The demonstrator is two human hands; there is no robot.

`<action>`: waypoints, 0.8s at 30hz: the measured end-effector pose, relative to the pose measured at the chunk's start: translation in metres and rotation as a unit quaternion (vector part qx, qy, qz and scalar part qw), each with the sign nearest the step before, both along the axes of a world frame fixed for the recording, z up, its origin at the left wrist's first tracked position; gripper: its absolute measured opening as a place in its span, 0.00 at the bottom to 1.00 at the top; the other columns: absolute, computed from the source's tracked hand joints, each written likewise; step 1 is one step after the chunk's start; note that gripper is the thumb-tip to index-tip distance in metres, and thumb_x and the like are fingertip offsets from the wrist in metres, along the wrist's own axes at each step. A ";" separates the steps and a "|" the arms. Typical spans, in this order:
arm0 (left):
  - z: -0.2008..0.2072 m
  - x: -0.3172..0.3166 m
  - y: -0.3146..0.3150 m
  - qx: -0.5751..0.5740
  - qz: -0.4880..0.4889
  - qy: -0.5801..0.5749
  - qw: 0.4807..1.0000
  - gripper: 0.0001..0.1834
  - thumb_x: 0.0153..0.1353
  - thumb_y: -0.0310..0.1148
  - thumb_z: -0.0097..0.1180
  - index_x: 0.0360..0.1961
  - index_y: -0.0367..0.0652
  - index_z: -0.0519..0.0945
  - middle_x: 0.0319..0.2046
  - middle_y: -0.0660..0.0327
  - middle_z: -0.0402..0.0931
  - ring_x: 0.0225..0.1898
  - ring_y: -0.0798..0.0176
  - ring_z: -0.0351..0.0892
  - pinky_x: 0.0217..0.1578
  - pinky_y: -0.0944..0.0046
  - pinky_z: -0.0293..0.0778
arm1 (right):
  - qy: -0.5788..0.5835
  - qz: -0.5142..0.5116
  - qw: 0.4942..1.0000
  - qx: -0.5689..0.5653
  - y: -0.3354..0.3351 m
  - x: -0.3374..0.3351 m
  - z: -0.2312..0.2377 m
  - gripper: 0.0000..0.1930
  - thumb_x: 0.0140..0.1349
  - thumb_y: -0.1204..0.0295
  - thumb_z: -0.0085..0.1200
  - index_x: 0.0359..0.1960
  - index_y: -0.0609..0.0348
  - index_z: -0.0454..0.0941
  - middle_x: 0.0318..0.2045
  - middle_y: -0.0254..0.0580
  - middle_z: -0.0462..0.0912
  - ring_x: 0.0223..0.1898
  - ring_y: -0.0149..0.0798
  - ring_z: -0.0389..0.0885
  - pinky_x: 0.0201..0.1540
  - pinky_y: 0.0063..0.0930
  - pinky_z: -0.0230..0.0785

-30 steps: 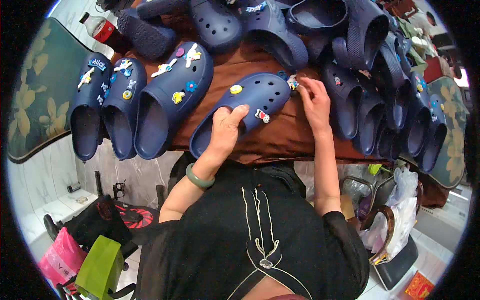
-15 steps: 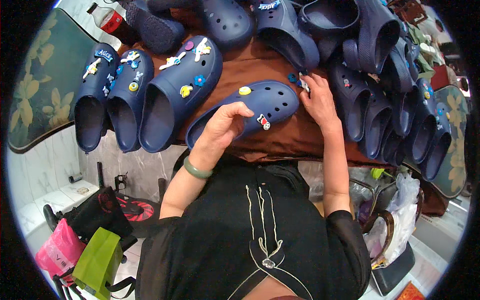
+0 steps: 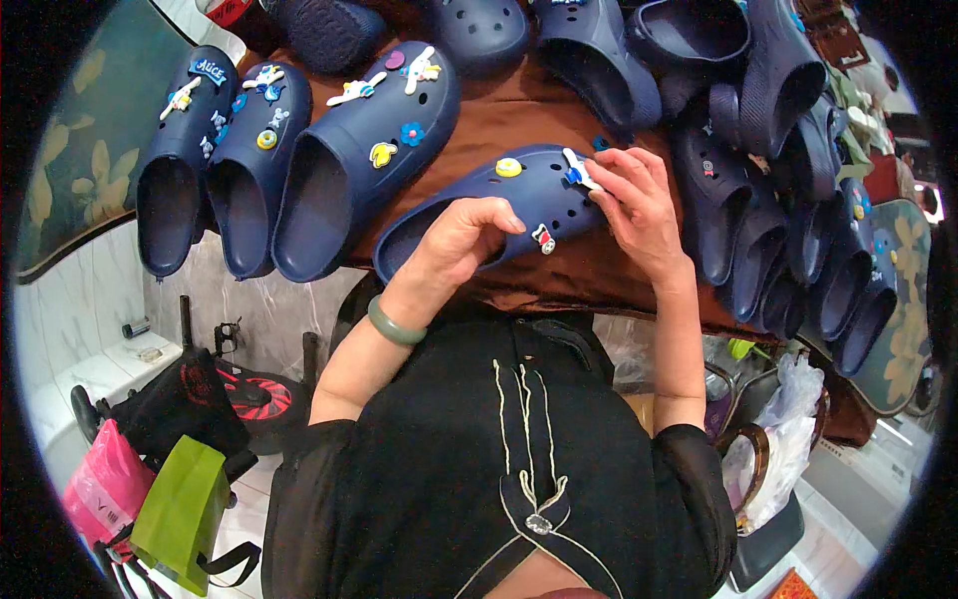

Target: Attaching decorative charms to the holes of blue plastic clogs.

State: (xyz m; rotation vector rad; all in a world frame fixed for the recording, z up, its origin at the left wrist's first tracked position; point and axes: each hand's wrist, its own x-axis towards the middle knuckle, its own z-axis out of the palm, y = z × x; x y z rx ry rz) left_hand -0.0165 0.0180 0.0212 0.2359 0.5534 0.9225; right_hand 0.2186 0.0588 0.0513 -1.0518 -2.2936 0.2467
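Her left hand grips the navy foam clog by its opening; right hand fingertips pinch a small white charm onto its toe.

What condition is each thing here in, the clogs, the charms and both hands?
Navy foam clog in hand: on its side, three charms fitted.
White-and-blue charm: pinched by right hand, at the clog's toe.
Left hand: gripping the clog's opening.
Large navy clog: flat, decorated.
Green bangle: on left wrist.
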 end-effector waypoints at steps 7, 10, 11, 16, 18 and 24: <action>-0.012 -0.004 -0.002 0.007 -0.015 0.038 0.999 0.21 0.39 0.19 0.53 0.40 0.30 0.77 0.37 0.54 0.80 0.38 0.59 0.81 0.46 0.61 0.76 | -0.203 0.080 0.974 0.059 0.012 0.006 0.029 0.15 0.52 0.75 0.58 0.44 0.52 0.80 0.43 0.34 0.76 0.52 0.41 0.70 0.55 0.39 0.60; 0.003 0.002 -0.001 -0.006 0.009 0.050 0.999 0.06 0.43 0.19 0.54 0.24 0.35 0.81 0.29 0.58 0.80 0.34 0.63 0.80 0.44 0.64 0.74 | -0.205 0.113 0.971 0.048 0.018 0.000 0.041 0.15 0.50 0.74 0.57 0.43 0.55 0.79 0.44 0.36 0.75 0.52 0.42 0.71 0.55 0.39 0.61; 0.001 0.001 0.000 -0.008 0.008 0.050 0.999 0.06 0.43 0.19 0.54 0.24 0.35 0.81 0.29 0.58 0.80 0.34 0.63 0.80 0.44 0.64 0.74 | -0.200 0.131 0.970 0.040 0.019 -0.004 0.042 0.15 0.49 0.75 0.57 0.42 0.56 0.79 0.44 0.38 0.75 0.51 0.43 0.71 0.55 0.39 0.61; 0.003 0.003 0.002 0.000 0.023 0.064 0.998 0.05 0.44 0.19 0.54 0.24 0.35 0.81 0.27 0.59 0.80 0.33 0.65 0.79 0.41 0.66 0.74 | -0.220 0.140 0.963 0.063 0.018 -0.012 0.025 0.13 0.50 0.75 0.53 0.39 0.63 0.76 0.41 0.43 0.74 0.49 0.43 0.72 0.54 0.37 0.64; -0.006 0.000 -0.002 0.030 0.024 0.060 0.997 0.05 0.44 0.20 0.54 0.25 0.35 0.81 0.27 0.59 0.80 0.33 0.65 0.79 0.41 0.67 0.73 | -0.261 0.127 0.951 0.103 0.010 -0.015 0.021 0.13 0.50 0.76 0.51 0.38 0.68 0.75 0.36 0.44 0.71 0.45 0.43 0.73 0.52 0.35 0.65; -0.004 0.005 -0.001 0.067 0.042 0.072 0.994 0.06 0.45 0.20 0.54 0.26 0.34 0.81 0.31 0.58 0.80 0.35 0.65 0.80 0.42 0.66 0.74 | -0.217 0.050 0.973 0.057 0.000 -0.023 0.015 0.10 0.52 0.74 0.55 0.37 0.64 0.76 0.34 0.43 0.72 0.38 0.44 0.75 0.44 0.36 0.69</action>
